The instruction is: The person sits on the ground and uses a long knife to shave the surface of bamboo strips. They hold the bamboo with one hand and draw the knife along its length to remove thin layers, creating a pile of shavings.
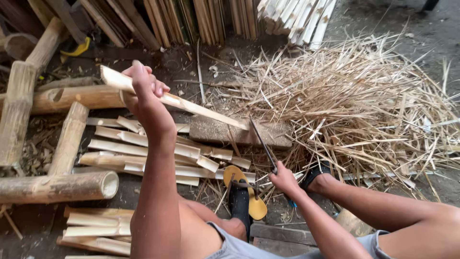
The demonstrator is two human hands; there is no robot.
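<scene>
While a pale split bamboo slat [177, 101] is gripped by the closed left hand [143, 88], tip resting on the flat grey stone block's [218, 132] far edge, a dark long-bladed knife [262, 145] (fist-clenched in the right hand [283, 178]) is set against that tip; splitting appears under way, and steady downward pressure is judged necessary.

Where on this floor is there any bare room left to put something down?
Bare ground shows at the top right, beyond the heap of bamboo shavings, and in a dark strip between the bamboo pole and the lower stack of split slats. It is crowded around the wooden block, where the left hand holds a slat and the right hand a blade.
</scene>
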